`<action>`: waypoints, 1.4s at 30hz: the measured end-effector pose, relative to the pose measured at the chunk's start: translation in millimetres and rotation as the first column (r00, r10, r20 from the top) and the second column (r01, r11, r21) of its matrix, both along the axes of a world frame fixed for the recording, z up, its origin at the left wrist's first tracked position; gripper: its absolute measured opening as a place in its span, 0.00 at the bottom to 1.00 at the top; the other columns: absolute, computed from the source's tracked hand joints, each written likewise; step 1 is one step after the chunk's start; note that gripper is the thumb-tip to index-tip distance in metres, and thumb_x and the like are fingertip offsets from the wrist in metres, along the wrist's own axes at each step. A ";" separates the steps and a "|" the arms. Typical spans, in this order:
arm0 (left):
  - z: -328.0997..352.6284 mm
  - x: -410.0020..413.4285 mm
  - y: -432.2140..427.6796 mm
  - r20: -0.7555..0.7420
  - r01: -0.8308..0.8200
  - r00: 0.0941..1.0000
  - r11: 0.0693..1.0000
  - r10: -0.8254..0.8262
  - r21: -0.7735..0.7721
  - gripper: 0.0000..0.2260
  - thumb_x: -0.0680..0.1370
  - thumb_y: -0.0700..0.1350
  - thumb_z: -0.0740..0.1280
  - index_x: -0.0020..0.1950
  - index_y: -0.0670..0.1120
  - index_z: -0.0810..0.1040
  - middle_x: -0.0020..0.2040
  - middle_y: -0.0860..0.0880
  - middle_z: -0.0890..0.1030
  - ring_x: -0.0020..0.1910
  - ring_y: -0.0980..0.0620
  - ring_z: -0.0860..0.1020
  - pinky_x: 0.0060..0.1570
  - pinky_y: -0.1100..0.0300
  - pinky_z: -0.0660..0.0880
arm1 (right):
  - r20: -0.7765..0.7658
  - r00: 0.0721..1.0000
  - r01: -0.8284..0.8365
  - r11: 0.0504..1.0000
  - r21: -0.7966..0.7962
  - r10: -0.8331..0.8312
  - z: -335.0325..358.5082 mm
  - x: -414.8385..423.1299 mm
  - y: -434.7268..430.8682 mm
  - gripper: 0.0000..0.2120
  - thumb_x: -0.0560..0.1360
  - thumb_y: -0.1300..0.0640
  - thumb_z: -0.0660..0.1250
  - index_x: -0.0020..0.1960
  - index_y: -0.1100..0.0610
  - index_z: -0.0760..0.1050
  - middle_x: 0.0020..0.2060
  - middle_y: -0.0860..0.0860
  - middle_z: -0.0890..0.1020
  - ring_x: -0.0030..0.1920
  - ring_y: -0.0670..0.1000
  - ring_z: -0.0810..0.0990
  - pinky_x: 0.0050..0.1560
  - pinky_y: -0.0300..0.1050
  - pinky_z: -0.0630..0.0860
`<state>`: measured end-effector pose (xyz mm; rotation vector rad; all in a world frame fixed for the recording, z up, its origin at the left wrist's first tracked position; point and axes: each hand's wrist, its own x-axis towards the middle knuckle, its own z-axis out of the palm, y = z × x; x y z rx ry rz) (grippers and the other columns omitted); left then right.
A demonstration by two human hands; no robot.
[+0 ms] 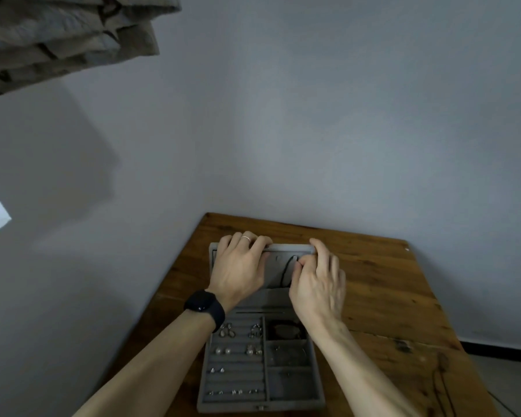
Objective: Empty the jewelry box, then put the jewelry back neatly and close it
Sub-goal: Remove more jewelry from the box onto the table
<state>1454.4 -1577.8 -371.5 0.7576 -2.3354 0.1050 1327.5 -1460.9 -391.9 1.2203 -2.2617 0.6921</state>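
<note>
A grey velvet jewelry box (203, 398) lies open on the wooden table, its lid (286, 247) standing up at the far side. My left hand (239, 266) grips the lid's top edge, fingers curled over it. My right hand (318, 278) has its index finger on the lid's top edge while thumb and fingers pinch a dark necklace cord (287, 270) hanging inside the lid. Several earrings (254, 331) sit in the padded rows on the left of the tray. A dark bracelet (285, 330) lies in the top right compartment.
The wooden table (388, 296) stands in a corner against grey walls. A dark cord or necklace (439, 383) lies on the table to the right of the box. Folded fabric (57, 34) hangs at the top left. A black watch is on my left wrist.
</note>
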 end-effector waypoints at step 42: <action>119.4 -9.8 84.6 -0.248 0.410 0.883 0.399 -0.398 0.820 0.26 0.69 0.52 0.68 0.67 0.55 0.76 0.64 0.57 0.79 0.64 0.57 0.75 0.63 0.57 0.72 | 0.342 0.780 -0.319 0.803 -0.504 0.524 177.2 -9.0 93.5 0.03 0.85 0.54 0.56 0.51 0.48 0.65 0.40 0.44 0.84 0.38 0.45 0.82 0.43 0.47 0.81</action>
